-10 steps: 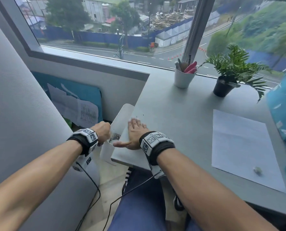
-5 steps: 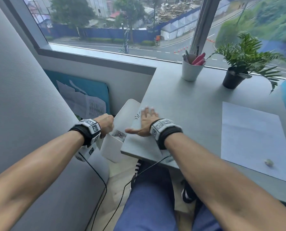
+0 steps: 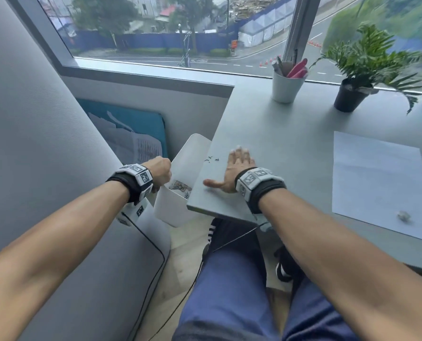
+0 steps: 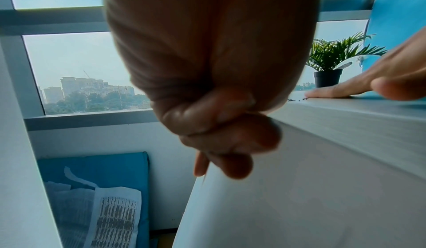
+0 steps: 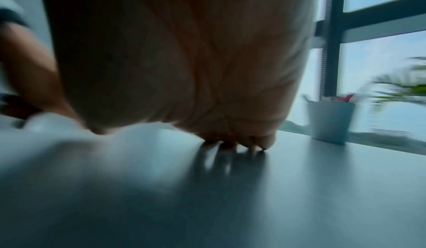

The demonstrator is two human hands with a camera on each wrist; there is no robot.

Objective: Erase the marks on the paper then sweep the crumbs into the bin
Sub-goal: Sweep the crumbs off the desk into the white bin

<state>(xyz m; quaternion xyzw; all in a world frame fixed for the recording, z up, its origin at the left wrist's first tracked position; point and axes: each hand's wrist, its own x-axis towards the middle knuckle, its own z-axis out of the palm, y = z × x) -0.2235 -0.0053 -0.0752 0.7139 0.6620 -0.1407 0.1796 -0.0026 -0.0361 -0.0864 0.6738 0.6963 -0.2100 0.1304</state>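
My left hand (image 3: 159, 173) grips the rim of a white bin (image 3: 178, 207), held tilted against the left edge of the grey desk (image 3: 278, 134); its fingers (image 4: 230, 153) curl over the bin's wall (image 4: 288, 197). My right hand (image 3: 234, 166) lies flat on the desk, fingers straight, just right of a few dark crumbs (image 3: 211, 159) at the desk's edge above the bin. The crumbs (image 4: 297, 99) also show beside the right hand's fingertips (image 4: 315, 93). A white sheet of paper (image 3: 377, 183) lies to the right with a small eraser (image 3: 403, 215) on it.
A white cup (image 3: 287, 87) with pens and a potted plant (image 3: 357, 77) stand by the window. A blue folder with papers (image 3: 136, 139) leans against the wall below the desk. A grey padded panel (image 3: 32, 143) is at my left. Scraps lie inside the bin.
My right hand has slid forward along the desk's left edge, and a few dark crumbs now show beside its fingers. The left hand keeps its hold on the bin.
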